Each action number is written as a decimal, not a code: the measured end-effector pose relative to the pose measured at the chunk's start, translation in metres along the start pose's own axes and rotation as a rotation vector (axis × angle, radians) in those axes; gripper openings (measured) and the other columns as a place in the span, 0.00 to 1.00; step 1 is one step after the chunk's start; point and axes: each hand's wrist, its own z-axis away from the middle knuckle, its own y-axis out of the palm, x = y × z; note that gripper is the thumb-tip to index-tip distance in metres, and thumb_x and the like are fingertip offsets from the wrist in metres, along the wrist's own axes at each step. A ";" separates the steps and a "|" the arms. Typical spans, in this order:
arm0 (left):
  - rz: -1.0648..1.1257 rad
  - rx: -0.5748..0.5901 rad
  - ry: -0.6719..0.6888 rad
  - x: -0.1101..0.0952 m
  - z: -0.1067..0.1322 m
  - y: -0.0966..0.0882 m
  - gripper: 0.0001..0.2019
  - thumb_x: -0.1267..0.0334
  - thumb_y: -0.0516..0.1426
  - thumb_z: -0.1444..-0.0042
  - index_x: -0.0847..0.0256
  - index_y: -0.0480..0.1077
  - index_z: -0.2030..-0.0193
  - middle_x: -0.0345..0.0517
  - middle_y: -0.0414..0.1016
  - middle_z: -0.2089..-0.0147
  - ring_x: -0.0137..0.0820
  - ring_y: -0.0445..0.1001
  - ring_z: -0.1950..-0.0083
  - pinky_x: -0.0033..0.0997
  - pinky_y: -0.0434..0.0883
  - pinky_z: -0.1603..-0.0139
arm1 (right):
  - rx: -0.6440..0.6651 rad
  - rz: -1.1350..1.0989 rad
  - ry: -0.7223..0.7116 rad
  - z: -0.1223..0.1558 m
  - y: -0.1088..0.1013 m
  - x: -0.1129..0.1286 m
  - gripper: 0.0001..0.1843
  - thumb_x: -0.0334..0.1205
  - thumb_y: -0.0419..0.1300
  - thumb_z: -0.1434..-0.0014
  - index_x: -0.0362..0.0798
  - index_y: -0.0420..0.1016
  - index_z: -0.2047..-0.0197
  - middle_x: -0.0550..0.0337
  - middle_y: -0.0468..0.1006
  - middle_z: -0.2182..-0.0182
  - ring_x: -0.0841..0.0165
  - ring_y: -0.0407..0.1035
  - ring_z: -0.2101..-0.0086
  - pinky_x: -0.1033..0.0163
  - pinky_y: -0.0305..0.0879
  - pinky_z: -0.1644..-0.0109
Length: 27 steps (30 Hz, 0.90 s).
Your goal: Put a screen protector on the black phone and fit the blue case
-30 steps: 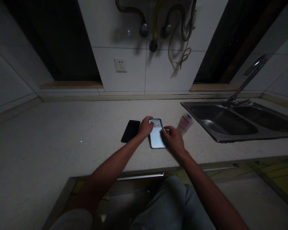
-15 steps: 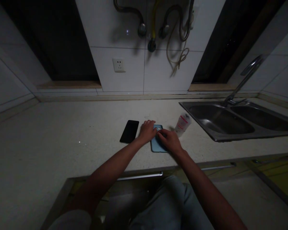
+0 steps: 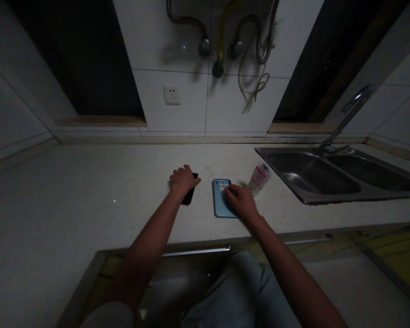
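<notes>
My left hand lies over the upper part of a black smartphone, hiding most of it. To the right, a light blue phone case lies flat on the counter with its camera cut-out at the far end. My right hand presses on the right side of this case, with the fingertips covering its middle. A small plastic bottle with a red label lies just beyond my right hand.
A stainless double sink with a curved faucet is set into the pale stone countertop on the right. A wall socket and looped hoses are on the tiled wall behind.
My left hand has moved left from the blue case onto the black smartphone. My right hand stays on the case, which has shifted little. The bottle has not visibly moved.
</notes>
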 end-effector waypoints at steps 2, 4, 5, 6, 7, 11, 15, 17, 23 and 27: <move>0.014 0.035 -0.022 0.005 -0.005 0.000 0.38 0.42 0.62 0.51 0.64 0.63 0.38 0.68 0.70 0.41 0.57 0.68 0.40 0.48 0.68 0.47 | -0.003 -0.016 0.000 0.000 0.001 -0.001 0.16 0.46 0.55 0.36 0.48 0.82 0.56 0.54 0.84 0.63 0.61 0.78 0.64 0.61 0.67 0.59; 0.030 0.042 -0.030 0.008 -0.010 0.000 0.39 0.42 0.62 0.54 0.64 0.64 0.39 0.68 0.70 0.42 0.55 0.69 0.41 0.46 0.69 0.47 | -0.010 -0.025 -0.001 0.000 0.001 -0.002 0.16 0.46 0.55 0.36 0.48 0.82 0.56 0.54 0.84 0.64 0.61 0.78 0.65 0.61 0.67 0.60; 0.045 0.043 -0.031 0.009 -0.012 0.001 0.39 0.43 0.63 0.55 0.65 0.65 0.40 0.69 0.71 0.42 0.55 0.70 0.41 0.45 0.70 0.48 | -0.015 -0.028 -0.005 0.000 0.001 -0.002 0.16 0.46 0.55 0.36 0.48 0.82 0.56 0.54 0.84 0.64 0.62 0.78 0.65 0.61 0.67 0.60; 0.071 0.051 -0.030 0.009 -0.014 0.002 0.39 0.43 0.63 0.56 0.65 0.65 0.41 0.69 0.71 0.42 0.55 0.71 0.42 0.45 0.70 0.48 | -0.021 -0.030 -0.006 0.000 0.002 -0.003 0.16 0.46 0.55 0.36 0.49 0.82 0.57 0.55 0.84 0.64 0.62 0.78 0.64 0.61 0.67 0.60; 0.110 0.064 -0.029 0.010 -0.016 0.003 0.38 0.43 0.64 0.57 0.65 0.66 0.43 0.70 0.71 0.42 0.55 0.71 0.42 0.44 0.70 0.49 | -0.025 -0.032 -0.007 0.000 0.002 -0.003 0.16 0.46 0.55 0.36 0.49 0.82 0.57 0.55 0.84 0.64 0.62 0.77 0.64 0.61 0.67 0.59; 0.450 0.072 0.009 0.008 -0.022 0.010 0.29 0.47 0.68 0.62 0.62 0.72 0.54 0.65 0.76 0.49 0.52 0.75 0.47 0.40 0.71 0.53 | -0.025 -0.062 -0.006 0.000 0.001 -0.003 0.15 0.45 0.55 0.36 0.49 0.82 0.57 0.54 0.84 0.63 0.61 0.77 0.63 0.61 0.68 0.58; 1.055 0.128 -0.023 -0.003 -0.019 0.014 0.26 0.52 0.72 0.65 0.61 0.71 0.61 0.52 0.78 0.65 0.42 0.78 0.60 0.34 0.72 0.61 | -0.035 -0.087 -0.004 0.000 0.000 -0.002 0.15 0.45 0.56 0.37 0.49 0.82 0.58 0.53 0.84 0.65 0.61 0.77 0.65 0.60 0.67 0.60; 1.388 0.331 -0.031 -0.010 -0.015 0.013 0.22 0.55 0.72 0.61 0.63 0.71 0.63 0.46 0.76 0.72 0.36 0.76 0.69 0.31 0.71 0.67 | -0.053 -0.120 -0.026 0.000 -0.001 -0.001 0.15 0.46 0.56 0.37 0.49 0.82 0.59 0.53 0.84 0.65 0.61 0.77 0.66 0.60 0.67 0.60; 1.819 0.708 -0.265 -0.027 -0.005 0.009 0.12 0.55 0.63 0.42 0.63 0.72 0.65 0.39 0.71 0.80 0.27 0.70 0.82 0.24 0.70 0.78 | -0.123 -0.407 -0.192 0.006 -0.005 0.008 0.19 0.52 0.58 0.38 0.47 0.81 0.55 0.55 0.83 0.65 0.66 0.73 0.71 0.63 0.66 0.65; 1.839 0.791 -0.384 -0.034 0.001 0.015 0.14 0.53 0.61 0.40 0.64 0.71 0.63 0.40 0.72 0.79 0.28 0.71 0.82 0.26 0.74 0.77 | -0.043 -0.454 -0.270 0.011 -0.005 0.012 0.31 0.55 0.64 0.43 0.45 0.74 0.41 0.57 0.82 0.66 0.69 0.68 0.75 0.65 0.64 0.69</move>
